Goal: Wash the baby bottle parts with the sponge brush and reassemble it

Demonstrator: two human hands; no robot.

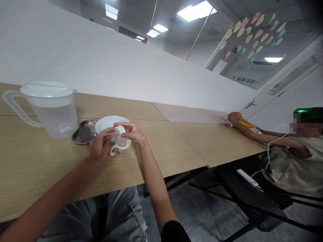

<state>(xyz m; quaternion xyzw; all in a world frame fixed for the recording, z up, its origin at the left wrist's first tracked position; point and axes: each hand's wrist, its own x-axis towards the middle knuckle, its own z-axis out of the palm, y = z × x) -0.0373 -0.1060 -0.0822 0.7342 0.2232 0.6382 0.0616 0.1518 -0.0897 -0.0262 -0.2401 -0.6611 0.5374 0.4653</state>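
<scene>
A baby bottle [119,153] with white side handles and reddish print stands upright on the table, its top uncovered. Just above it, both hands hold a white bottle collar [121,130] tilted on its side, with a clear teat [116,133] facing left. My right hand [135,133] grips the collar from the right with bent fingers. From the left, my left hand [99,145] pinches at the teat with its fingertips. A white bowl [106,122] lies right behind the hands, partly covered by them.
A lidded plastic pitcher [54,114] of clear liquid stands at the left. Beside it lies a metal kidney dish [84,134] holding a small clear item [93,125]. At the far right another person [285,158] reaches over the table. A black chair [247,188] carries a white power bank [248,178].
</scene>
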